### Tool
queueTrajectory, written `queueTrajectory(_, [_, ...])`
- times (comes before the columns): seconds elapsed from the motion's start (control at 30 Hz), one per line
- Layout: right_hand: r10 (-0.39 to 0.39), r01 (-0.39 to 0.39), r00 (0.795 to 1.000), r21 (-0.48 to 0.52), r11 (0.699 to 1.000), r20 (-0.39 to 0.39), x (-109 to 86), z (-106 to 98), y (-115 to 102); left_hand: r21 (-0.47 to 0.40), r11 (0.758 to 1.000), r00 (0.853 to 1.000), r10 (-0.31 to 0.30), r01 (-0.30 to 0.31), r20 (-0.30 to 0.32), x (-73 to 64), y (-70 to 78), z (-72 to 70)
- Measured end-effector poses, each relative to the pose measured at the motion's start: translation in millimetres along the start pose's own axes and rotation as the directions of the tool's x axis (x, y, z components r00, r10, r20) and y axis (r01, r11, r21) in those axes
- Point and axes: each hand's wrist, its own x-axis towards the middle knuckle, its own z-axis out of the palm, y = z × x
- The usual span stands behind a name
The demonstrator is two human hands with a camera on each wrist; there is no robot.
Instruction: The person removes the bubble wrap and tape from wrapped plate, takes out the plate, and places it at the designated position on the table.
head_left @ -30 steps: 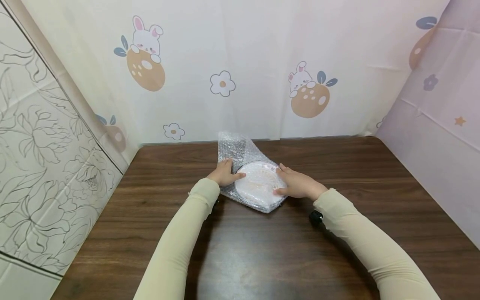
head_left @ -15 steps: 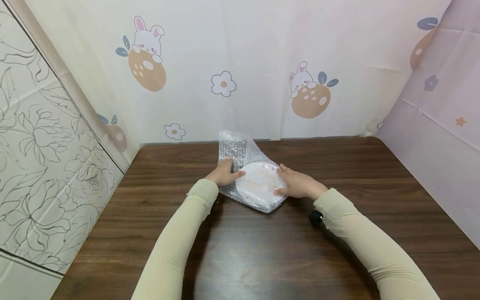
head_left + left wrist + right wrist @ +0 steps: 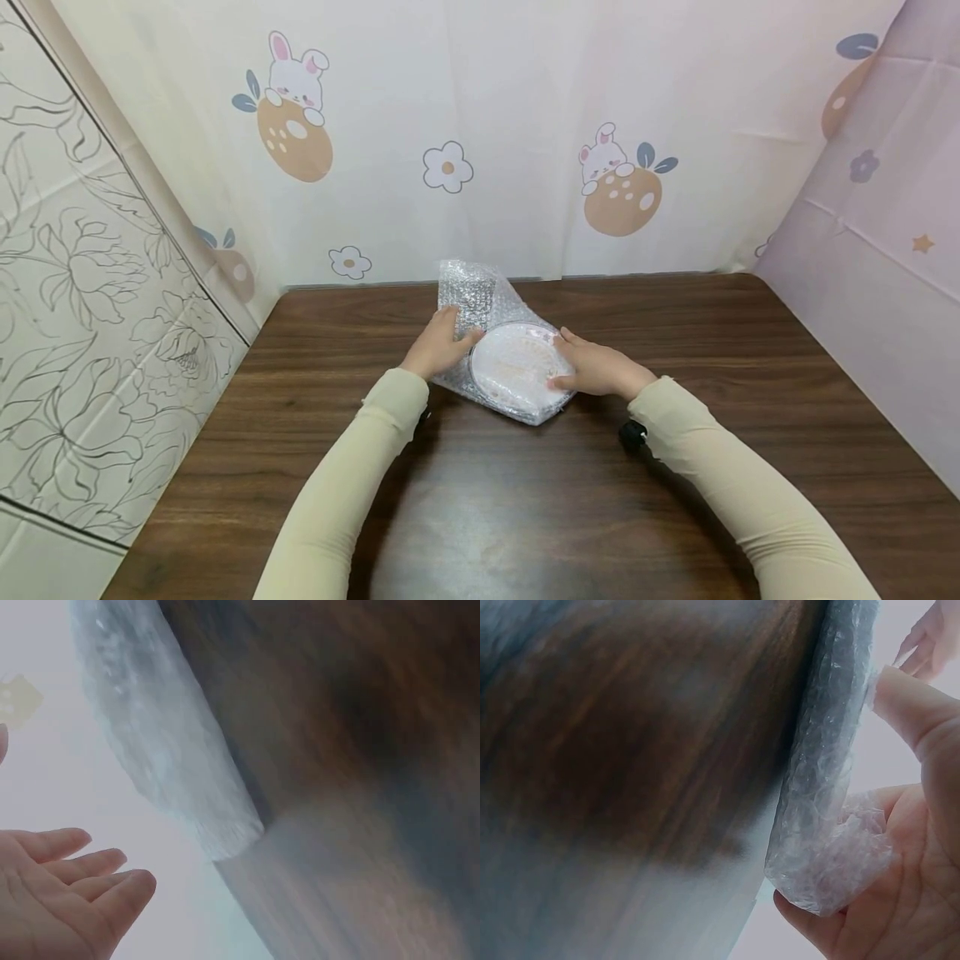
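Note:
A round white plate [image 3: 513, 367], wrapped in bubble wrap [image 3: 469, 293], lies on the brown wooden table. My right hand [image 3: 600, 367] grips its right edge: the thumb is over the near part of the top and the fingers reach round the far side. Bunched wrap [image 3: 847, 862] sits against that palm in the right wrist view. At the plate's left, my left hand [image 3: 438, 343] has its fingers extended over the wrap, thumb near the rim. In the left wrist view the left hand [image 3: 75, 892] shows straight fingers and a gap between them and the wrapped edge [image 3: 172, 750].
The dark wooden table [image 3: 480, 500] runs up to a white curtain [image 3: 510, 100] printed with rabbits and flowers. The wrap's loose flap reaches the table's back edge. A flower-patterned panel [image 3: 90, 317] stands on the left, and a black wrist device [image 3: 632, 435] is under the right cuff.
My left hand has drawn off the plate's rim, moving slightly left, and its thumb has left the plate's top. The right hand and the plate have stayed in place.

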Motion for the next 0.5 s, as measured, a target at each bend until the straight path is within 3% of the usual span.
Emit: queueTrajectory(0.5, [0.005, -0.005, 1.0, 0.0, 1.0, 0.0, -1.6, -2, -1, 0.095, 0.994, 0.996, 0.05, -0.057, 0.072, -28.2, 16.5, 21.7])
